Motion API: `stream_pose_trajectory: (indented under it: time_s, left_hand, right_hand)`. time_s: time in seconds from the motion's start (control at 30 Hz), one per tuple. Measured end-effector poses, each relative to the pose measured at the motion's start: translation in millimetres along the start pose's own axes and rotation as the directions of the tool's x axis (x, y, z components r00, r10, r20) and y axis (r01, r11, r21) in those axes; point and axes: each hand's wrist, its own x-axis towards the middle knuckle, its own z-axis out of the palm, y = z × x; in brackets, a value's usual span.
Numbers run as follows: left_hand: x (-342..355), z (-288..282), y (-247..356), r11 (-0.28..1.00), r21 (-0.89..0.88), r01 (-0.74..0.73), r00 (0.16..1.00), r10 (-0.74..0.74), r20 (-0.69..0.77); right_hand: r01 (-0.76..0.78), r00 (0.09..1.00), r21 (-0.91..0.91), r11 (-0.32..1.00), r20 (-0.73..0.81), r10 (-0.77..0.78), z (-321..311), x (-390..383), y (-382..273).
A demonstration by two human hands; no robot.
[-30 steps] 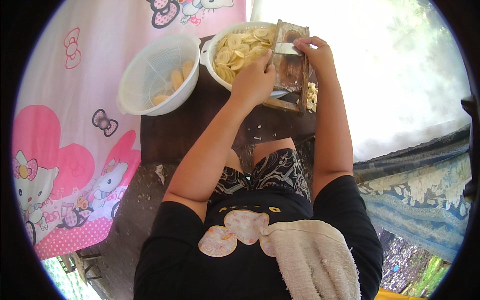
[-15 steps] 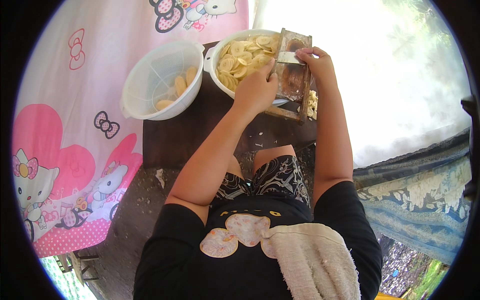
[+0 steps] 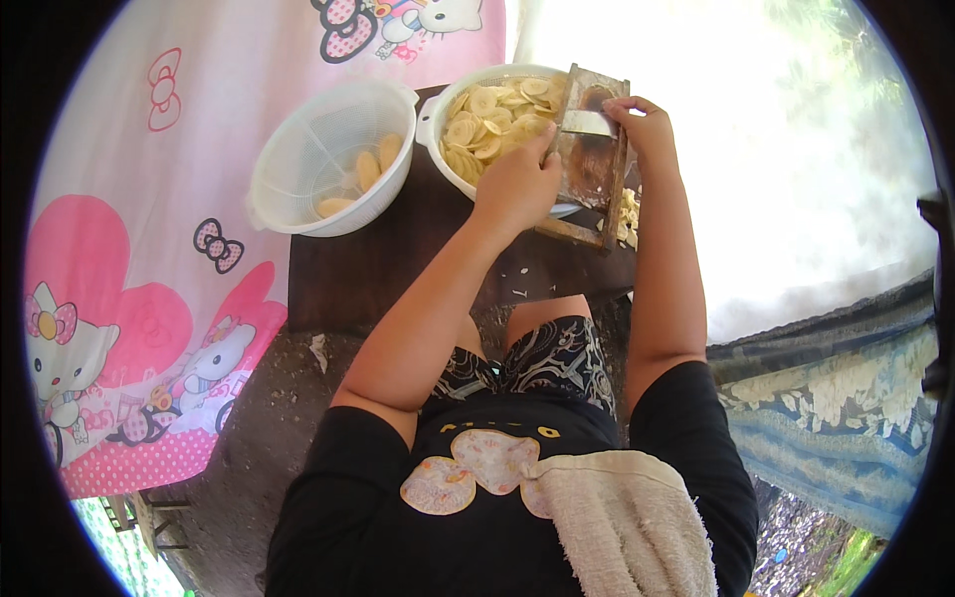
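Observation:
A wooden slicer board (image 3: 589, 177) with a pale metal blade (image 3: 589, 122) across it leans over the right side of a white basin (image 3: 434, 139). Thin yellowish banana slices (image 3: 482, 119) fill the basin. My left hand (image 3: 519, 186) is closed at the board's left edge by the blade, its far fingers partly hidden. On the other side, my right hand (image 3: 645, 127) grips the board's right edge, thumb and fingers at the blade's end. Whether anything lies under the blade is hidden.
Left of the basin, a white strainer basket (image 3: 298, 149) holds several peeled bananas (image 3: 368, 169). Both stand on a dark low table (image 3: 398, 269). Pale scraps (image 3: 628, 217) lie beyond the slicer's right side. A pink printed curtain (image 3: 169, 229) hangs at left, and a towel (image 3: 627, 507) lies over my shirt.
The whole view has shifted slightly, so the basin, slicer and both hands appear a little farther right and lower. Both hands keep their hold on the slicer.

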Motion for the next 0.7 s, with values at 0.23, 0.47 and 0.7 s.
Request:
stream_pose_trajectory:
  time_s: [0.23, 0.47, 0.7]
  left_hand:
    - [-0.4, 1.1, 1.1, 0.999, 0.019, -0.030, 0.999, 0.031, -0.038]
    - [1.4, 1.6, -2.0, 0.999, 0.002, -0.045, 0.998, 0.045, -0.041]
    - [2.2, -1.8, -0.6, 1.000, -0.011, 0.010, 1.000, -0.010, 0.015]
  right_hand:
    - [0.130, 0.991, -0.131, 0.983, -0.011, -0.132, -9.2, 42.3, -9.1]
    - [0.291, 0.946, -0.488, 0.823, 0.276, -0.171, -25.7, 49.7, -9.6]
    - [0.219, 0.951, -0.252, 0.943, 0.269, -0.149, -17.7, 101.3, 5.9]
